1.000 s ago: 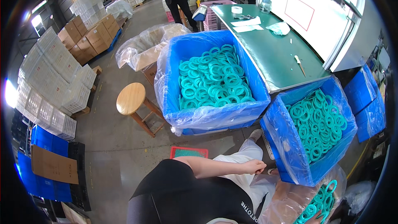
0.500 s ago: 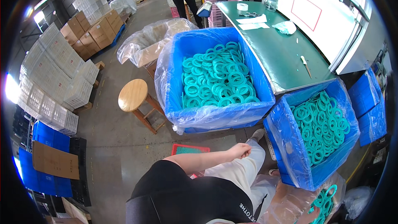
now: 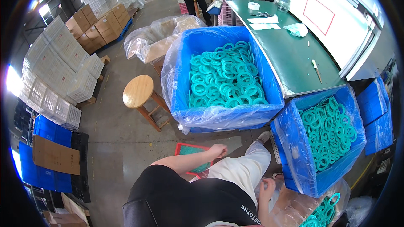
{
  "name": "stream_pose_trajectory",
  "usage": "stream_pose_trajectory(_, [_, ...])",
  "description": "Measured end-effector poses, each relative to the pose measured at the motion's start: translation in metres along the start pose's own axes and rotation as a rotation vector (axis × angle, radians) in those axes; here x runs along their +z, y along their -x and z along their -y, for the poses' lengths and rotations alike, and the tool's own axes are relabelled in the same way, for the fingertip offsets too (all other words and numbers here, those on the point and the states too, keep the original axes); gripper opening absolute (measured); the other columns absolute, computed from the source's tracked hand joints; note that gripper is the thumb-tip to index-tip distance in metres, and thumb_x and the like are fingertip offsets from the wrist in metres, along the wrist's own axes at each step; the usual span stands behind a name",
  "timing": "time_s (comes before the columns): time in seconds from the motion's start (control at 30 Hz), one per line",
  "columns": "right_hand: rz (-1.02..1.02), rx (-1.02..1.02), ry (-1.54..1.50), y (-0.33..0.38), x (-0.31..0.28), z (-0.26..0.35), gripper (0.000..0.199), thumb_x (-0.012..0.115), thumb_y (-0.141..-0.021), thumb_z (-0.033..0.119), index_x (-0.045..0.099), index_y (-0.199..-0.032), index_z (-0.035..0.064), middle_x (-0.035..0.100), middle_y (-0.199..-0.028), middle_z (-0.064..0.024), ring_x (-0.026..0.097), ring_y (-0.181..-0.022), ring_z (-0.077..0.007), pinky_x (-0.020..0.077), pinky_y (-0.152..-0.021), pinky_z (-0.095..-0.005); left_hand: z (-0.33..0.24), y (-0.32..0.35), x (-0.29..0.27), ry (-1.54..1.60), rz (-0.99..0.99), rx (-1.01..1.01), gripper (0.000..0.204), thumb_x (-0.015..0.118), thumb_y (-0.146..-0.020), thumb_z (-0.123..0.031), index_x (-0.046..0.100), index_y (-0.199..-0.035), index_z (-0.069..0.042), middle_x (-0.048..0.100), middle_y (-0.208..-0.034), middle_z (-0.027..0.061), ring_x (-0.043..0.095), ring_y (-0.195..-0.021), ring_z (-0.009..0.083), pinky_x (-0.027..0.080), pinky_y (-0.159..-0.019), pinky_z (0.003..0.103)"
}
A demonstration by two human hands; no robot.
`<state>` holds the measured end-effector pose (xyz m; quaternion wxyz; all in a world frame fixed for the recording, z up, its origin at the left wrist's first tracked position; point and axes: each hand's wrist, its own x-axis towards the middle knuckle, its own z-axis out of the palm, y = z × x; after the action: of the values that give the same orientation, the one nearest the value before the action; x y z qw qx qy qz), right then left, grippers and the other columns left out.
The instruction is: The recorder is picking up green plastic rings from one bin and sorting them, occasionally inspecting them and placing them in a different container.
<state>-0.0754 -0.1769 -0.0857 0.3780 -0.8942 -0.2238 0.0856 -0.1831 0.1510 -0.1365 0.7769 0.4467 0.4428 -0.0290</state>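
Left hand [image 3: 217,150], loosely curled and holding nothing, hovers at lower center over a red-framed green tray [image 3: 190,151]. Right hand [image 3: 267,185], fingers spread, touches a clear plastic bag [image 3: 294,204] at lower right.

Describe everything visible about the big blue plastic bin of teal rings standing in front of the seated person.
The big blue plastic bin is a deep, rectangular, open-topped crate lined with a clear plastic bag folded over its rim. It stands upright on the concrete floor, seemingly against the green-topped table, near a round wooden stool. Loose teal rings fill it partway. Neither hand touches it; the left hand hovers near its front.
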Motion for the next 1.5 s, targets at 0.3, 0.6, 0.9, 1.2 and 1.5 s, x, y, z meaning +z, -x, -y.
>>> stream_pose_trajectory(0.3, [0.333, 0.321, -0.118, 0.019, 0.069, -0.114, 0.03, 0.061, -0.079, 0.022, 0.066, -0.095, -0.0031, 0.068, -0.083, -0.0183, 0.066, -0.077, -0.0298, 0.0499, -0.071, -0.037, 0.115, -0.02, -0.132, -0.016, -0.422, -0.267, 0.019, 0.053, -0.087, -0.017, 0.061, -0.084, -0.001, 0.06, -0.073, 0.0108, 0.061, -0.059, 0.0208, 0.051, -0.045, 0.029])
stream_pose_trajectory(0.6, [0.365, 0.521, -0.217, 0.008, 0.05, -0.074, 0.022, 0.058, -0.084, 0.015, 0.065, -0.086, -0.0055, 0.065, -0.07, -0.0091, 0.058, -0.059, -0.0125, 0.0451, -0.056, -0.0263, 0.123, -0.031, -0.144, -0.134, -0.395, -0.326, 0.02, 0.05, -0.088, -0.016, 0.063, -0.083, -0.001, 0.061, -0.072, 0.0102, 0.06, -0.055, 0.0197, 0.052, -0.045, 0.029])
stream_pose_trajectory(0.9, [0.314, 0.482, -0.282, 0.006, 0.061, -0.09, 0.019, 0.06, -0.083, 0.018, 0.065, -0.08, -0.001, 0.057, -0.059, -0.0032, 0.05, -0.052, -0.0099, 0.0376, -0.048, -0.0254, 0.113, -0.036, -0.135, -0.229, -0.338, -0.291, 0.013, 0.061, -0.08, -0.012, 0.064, -0.079, 0.0, 0.058, -0.066, 0.0076, 0.056, -0.052, 0.0152, 0.047, -0.044, 0.027])
stream_pose_trajectory(1.2, [0.344, 0.378, -0.143, -0.005, 0.058, -0.077, 0.025, 0.06, -0.082, 0.021, 0.065, -0.084, -0.0031, 0.062, -0.062, -0.0065, 0.054, -0.053, -0.0125, 0.041, -0.051, -0.0273, 0.124, -0.036, -0.163, -0.204, -0.313, -0.279, 0.016, 0.063, -0.078, -0.014, 0.062, -0.071, 0.001, 0.056, -0.06, 0.0078, 0.051, -0.046, 0.0156, 0.043, -0.044, 0.027])
stream_pose_trajectory(1.5, [0.394, 0.378, 0.01, -0.002, 0.065, -0.094, 0.03, 0.06, -0.079, 0.02, 0.066, -0.096, -0.0032, 0.068, -0.084, -0.0183, 0.066, -0.076, -0.0245, 0.0495, -0.069, -0.035, 0.168, -0.028, -0.205, -1.154, -0.19, -0.182, 0.022, 0.058, -0.08, -0.022, 0.066, -0.093, -0.005, 0.065, -0.088, 0.0125, 0.062, -0.07, 0.0219, 0.052, -0.064, 0.035])
